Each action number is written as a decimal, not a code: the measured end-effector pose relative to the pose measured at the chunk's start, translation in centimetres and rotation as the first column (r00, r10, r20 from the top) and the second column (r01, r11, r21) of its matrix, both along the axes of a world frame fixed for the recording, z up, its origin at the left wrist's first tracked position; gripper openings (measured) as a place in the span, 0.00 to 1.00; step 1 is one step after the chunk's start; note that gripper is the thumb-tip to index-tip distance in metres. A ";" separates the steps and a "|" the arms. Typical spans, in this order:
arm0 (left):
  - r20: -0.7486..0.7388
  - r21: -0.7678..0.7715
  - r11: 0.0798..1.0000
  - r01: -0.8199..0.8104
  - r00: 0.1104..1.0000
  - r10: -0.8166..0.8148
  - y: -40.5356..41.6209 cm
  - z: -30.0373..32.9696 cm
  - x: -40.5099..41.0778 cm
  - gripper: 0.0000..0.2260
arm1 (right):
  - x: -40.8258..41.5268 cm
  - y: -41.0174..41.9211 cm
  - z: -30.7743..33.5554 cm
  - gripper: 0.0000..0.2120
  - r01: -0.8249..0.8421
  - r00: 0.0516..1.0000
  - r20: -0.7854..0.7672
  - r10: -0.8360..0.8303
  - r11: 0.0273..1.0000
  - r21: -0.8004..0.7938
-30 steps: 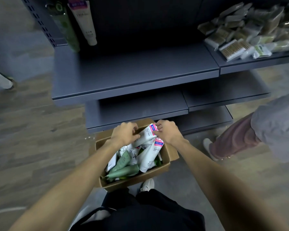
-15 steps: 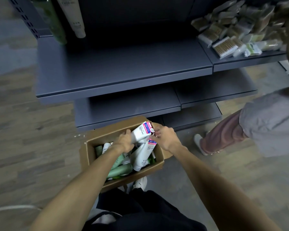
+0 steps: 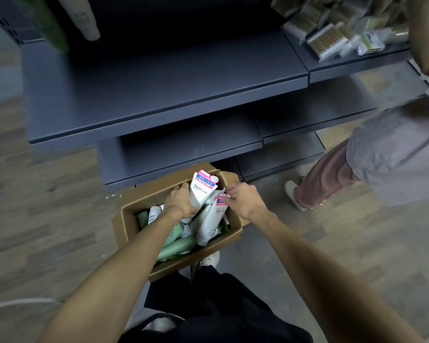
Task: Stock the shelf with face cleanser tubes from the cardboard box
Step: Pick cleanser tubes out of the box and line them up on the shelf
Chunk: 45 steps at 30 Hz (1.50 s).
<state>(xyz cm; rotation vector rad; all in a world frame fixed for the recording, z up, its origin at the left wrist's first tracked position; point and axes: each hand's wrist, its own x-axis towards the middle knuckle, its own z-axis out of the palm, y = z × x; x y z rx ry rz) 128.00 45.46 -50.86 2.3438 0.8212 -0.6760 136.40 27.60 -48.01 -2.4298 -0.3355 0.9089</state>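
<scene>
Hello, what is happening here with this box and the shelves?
A person is taking face cleanser tubes out of a cardboard box on the floor to stock the dark shelf in front. The left hand holds a white tube with a pink top, lifted above the box. The right hand pinches the pink end of a second white tube that lies in the box. Green tubes remain inside. Another person stands at the right.
</scene>
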 end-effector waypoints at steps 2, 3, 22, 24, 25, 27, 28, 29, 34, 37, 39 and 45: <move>0.029 -0.036 0.998 -0.048 0.998 0.050 -0.3 -0.1 -0.3 0.28 | -0.2 0.1 -0.2 0.16 0.012 1.000 -0.013 -0.012 1.000 0.017; 0.047 -0.065 0.995 -0.077 0.996 0.080 -0.3 -0.1 -0.4 0.26 | -0.3 0.1 -0.3 0.16 0.017 1.000 -0.016 -0.016 1.000 0.025; 0.417 -0.183 0.983 -0.032 0.902 0.107 3.7 3.1 -1.0 0.13 | -0.6 2.3 1.5 0.19 -0.098 0.991 0.082 0.103 0.993 -0.057; 0.474 -0.171 0.985 -0.016 0.875 0.097 4.6 4.5 -0.7 0.13 | -0.6 3.1 1.8 0.21 -0.148 0.983 0.106 0.151 0.988 -0.042; 0.499 -0.172 0.985 -0.004 0.862 0.091 5.0 5.3 -0.6 0.12 | -0.6 3.5 1.9 0.23 -0.169 0.979 0.112 0.171 0.985 -0.031; 0.540 -0.166 0.986 0.015 0.838 0.078 5.9 7.2 -0.5 0.11 | -0.7 4.6 2.3 0.27 -0.193 0.975 0.111 0.191 0.981 0.002; 0.560 -0.162 0.986 0.031 0.826 0.066 6.2 8.2 -0.4 0.11 | -0.7 5.2 2.7 0.28 -0.211 0.971 0.121 0.209 0.978 0.004; 0.576 -0.161 0.986 0.045 0.815 0.057 6.6 9.1 -0.3 0.11 | -0.6 5.8 3.1 0.27 -0.233 0.964 0.128 0.231 0.973 -0.001; 0.599 -0.166 0.986 0.024 0.796 0.081 8.5 12.4 -0.2 0.15 | -0.5 9.1 4.9 0.20 -0.191 0.982 0.035 0.187 0.959 0.210; 0.621 -0.163 0.987 -0.005 0.777 0.107 9.5 14.1 -0.4 0.18 | -0.2 10.8 6.2 0.19 -0.179 0.984 0.063 0.168 0.934 0.310; 0.644 -0.161 0.986 -0.033 0.754 0.130 10.2 15.3 -0.5 0.19 | -0.1 11.8 7.3 0.20 -0.191 0.982 0.078 0.174 0.907 0.375; 0.714 -0.175 0.980 -0.090 0.674 0.190 13.5 18.9 -0.7 0.15 | 1.0 15.4 10.9 0.21 -0.261 0.964 0.165 0.207 0.845 0.467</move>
